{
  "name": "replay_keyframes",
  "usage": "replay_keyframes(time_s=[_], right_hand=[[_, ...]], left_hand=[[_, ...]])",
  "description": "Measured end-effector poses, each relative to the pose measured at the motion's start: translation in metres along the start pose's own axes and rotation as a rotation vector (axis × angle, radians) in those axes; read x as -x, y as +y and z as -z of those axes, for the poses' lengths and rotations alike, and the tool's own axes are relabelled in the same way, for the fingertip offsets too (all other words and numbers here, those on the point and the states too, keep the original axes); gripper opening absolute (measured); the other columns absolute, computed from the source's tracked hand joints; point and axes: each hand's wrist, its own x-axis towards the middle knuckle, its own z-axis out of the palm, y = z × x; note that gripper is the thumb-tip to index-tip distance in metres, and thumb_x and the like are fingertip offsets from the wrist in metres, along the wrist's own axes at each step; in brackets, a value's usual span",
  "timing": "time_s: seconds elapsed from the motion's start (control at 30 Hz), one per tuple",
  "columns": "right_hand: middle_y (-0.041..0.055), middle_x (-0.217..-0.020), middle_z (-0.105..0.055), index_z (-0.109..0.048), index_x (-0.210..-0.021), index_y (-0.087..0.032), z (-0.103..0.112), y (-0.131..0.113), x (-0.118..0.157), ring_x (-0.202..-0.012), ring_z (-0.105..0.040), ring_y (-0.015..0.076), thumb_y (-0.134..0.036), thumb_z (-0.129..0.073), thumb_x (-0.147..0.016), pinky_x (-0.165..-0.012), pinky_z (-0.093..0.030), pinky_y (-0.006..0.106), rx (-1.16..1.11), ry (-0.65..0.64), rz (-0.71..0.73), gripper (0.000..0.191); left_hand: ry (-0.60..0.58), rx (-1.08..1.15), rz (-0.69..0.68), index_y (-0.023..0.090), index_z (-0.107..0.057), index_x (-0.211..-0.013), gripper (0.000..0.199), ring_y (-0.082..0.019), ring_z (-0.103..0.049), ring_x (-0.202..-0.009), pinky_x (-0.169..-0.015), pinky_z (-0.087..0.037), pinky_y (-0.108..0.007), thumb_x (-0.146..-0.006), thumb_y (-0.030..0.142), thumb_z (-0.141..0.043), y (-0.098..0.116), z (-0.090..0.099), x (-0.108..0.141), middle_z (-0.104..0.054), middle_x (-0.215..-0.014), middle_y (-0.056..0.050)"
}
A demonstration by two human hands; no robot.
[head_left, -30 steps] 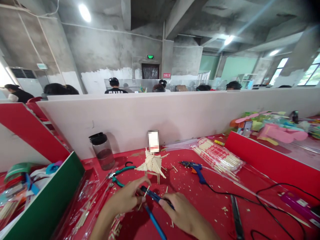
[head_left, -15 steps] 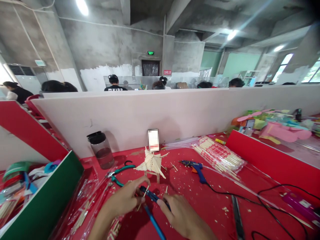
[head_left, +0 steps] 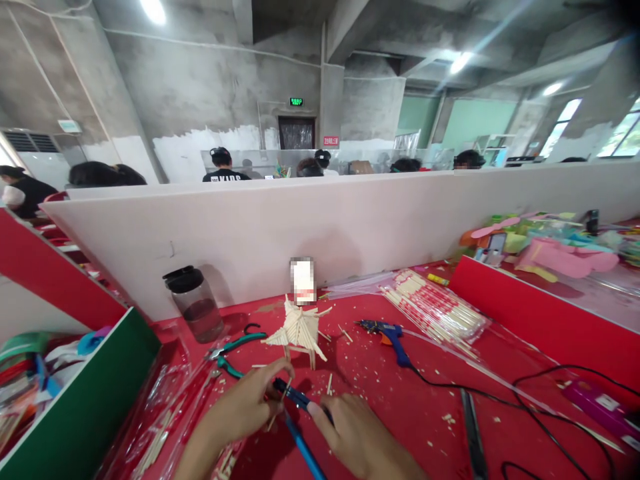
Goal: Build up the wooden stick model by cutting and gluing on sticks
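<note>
A person's two bare hands work low in the middle of a red table (head_left: 385, 413). The left hand (head_left: 247, 400) is curled nearly closed, its fingertips pinching a thin wooden stick (head_left: 271, 423). The stick slants, top end away from the person and to the right, lower end near and to the left. The right hand (head_left: 350, 427) is closed round the blue pliers (head_left: 299, 398), thumb along the handle. Their long axis runs diagonally, the head pointing forward and left to the stick; how far the jaws are parted cannot be told. A lighter blue bar (head_left: 303, 443) runs from below the left fingers toward the near edge.

Just beyond the hands, a stick model (head_left: 299, 330) stands upright on legs, its pointed roof tips spreading outward. To its left lie green pliers (head_left: 234, 345), head pointing left; to its right, a glue gun (head_left: 387, 333), nozzle pointing left.
</note>
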Motion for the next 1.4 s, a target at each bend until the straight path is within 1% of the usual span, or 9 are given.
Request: replay_keyframes(time_s=[0.23, 0.4, 0.53, 0.63, 0.7, 0.9, 1.03, 1.17, 1.4], right_hand=[[0.0135, -0.090, -0.077, -0.074, -0.095, -0.019, -0.003, -0.004, 0.003, -0.085, -0.071, 0.0254, -0.052, -0.023, -0.102, -0.069, -0.040, 0.030, -0.036, 0.032, 0.018, 0.061], [0.0147, -0.091, -0.076, -0.075, -0.092, -0.019, 0.001, -0.005, 0.006, -0.086, -0.071, 0.0263, -0.058, -0.027, -0.100, -0.070, -0.042, 0.030, -0.046, 0.014, -0.040, 0.063], [0.0143, -0.090, -0.077, -0.075, -0.094, -0.019, 0.003, -0.007, 0.006, -0.085, -0.072, 0.0274, -0.059, -0.028, -0.099, -0.070, -0.042, 0.031, -0.019, 0.029, -0.039, 0.061], [0.0143, -0.090, -0.077, -0.075, -0.096, -0.019, 0.002, -0.011, 0.006, -0.084, -0.072, 0.0285, -0.059, -0.028, -0.099, -0.070, -0.043, 0.031, 0.020, 0.040, -0.039, 0.061], [0.0150, -0.089, -0.077, -0.075, -0.095, -0.019, 0.001, -0.012, 0.006, -0.083, -0.072, 0.0292, -0.059, -0.028, -0.099, -0.069, -0.043, 0.031, 0.057, 0.040, -0.045, 0.062], [0.0139, -0.092, -0.077, -0.073, -0.098, -0.020, -0.006, -0.010, 0.006, -0.086, -0.072, 0.0304, -0.058, -0.029, -0.099, -0.070, -0.045, 0.033, 0.112, 0.057, -0.025, 0.058], [0.0155, -0.093, -0.076, -0.072, -0.100, -0.019, -0.010, -0.004, 0.004, -0.086, -0.072, 0.0334, -0.060, -0.031, -0.097, -0.071, -0.046, 0.036, 0.131, 0.071, -0.014, 0.059], [0.0157, -0.095, -0.076, -0.072, -0.102, -0.019, -0.010, -0.001, 0.003, -0.089, -0.071, 0.0347, -0.060, -0.034, -0.096, -0.073, -0.047, 0.038, 0.144, 0.068, -0.001, 0.056], [0.0164, -0.091, -0.076, -0.072, -0.097, -0.017, -0.001, -0.001, 0.006, -0.084, -0.071, 0.0342, -0.060, -0.038, -0.096, -0.070, -0.046, 0.037, 0.166, 0.105, 0.037, 0.055]], left_hand=[[-0.044, 0.067, 0.045, 0.022, -0.045, -0.134, 0.063, -0.017, -0.063, -0.057, -0.053, -0.045, -0.024, -0.073, 0.010, -0.054, 0.001, 0.009, 0.009, -0.066, -0.067, 0.003], [-0.081, 0.054, 0.018, 0.021, -0.048, -0.129, 0.052, -0.016, -0.063, -0.057, -0.052, -0.043, -0.022, -0.078, 0.016, -0.061, -0.003, 0.011, 0.009, -0.064, -0.064, 0.004], [-0.100, 0.068, 0.027, 0.021, -0.047, -0.129, 0.049, -0.017, -0.064, -0.059, -0.053, -0.045, -0.023, -0.086, 0.037, -0.063, -0.003, 0.012, 0.010, -0.065, -0.065, 0.003], [-0.084, 0.096, 0.071, 0.023, -0.051, -0.123, 0.049, -0.020, -0.067, -0.065, -0.056, -0.050, -0.026, -0.090, 0.058, -0.052, -0.003, 0.014, 0.012, -0.067, -0.072, 0.000], [-0.058, 0.103, 0.075, 0.023, -0.054, -0.116, 0.048, -0.021, -0.068, -0.068, -0.056, -0.052, -0.026, -0.089, 0.063, -0.048, -0.002, 0.015, 0.012, -0.067, -0.072, -0.001], [-0.037, 0.037, 0.085, 0.024, -0.052, -0.106, 0.037, -0.022, -0.070, -0.059, -0.051, -0.048, -0.026, -0.090, 0.057, -0.048, 0.001, 0.013, 0.012, -0.071, -0.067, -0.002], [-0.013, 0.023, 0.112, 0.024, -0.047, -0.097, 0.030, -0.021, -0.068, -0.052, -0.048, -0.045, -0.025, -0.089, 0.052, -0.048, -0.008, 0.009, 0.007, -0.072, -0.062, -0.003], [-0.031, 0.038, 0.130, 0.023, -0.045, -0.092, 0.034, -0.019, -0.065, -0.049, -0.044, -0.041, -0.023, -0.085, 0.056, -0.051, -0.016, 0.005, 0.002, -0.068, -0.057, 0.000], [-0.087, 0.024, 0.114, 0.023, -0.042, -0.092, 0.035, -0.017, -0.063, -0.049, -0.044, -0.039, -0.022, -0.087, 0.057, -0.049, -0.008, 0.006, 0.004, -0.064, -0.055, 0.002]])
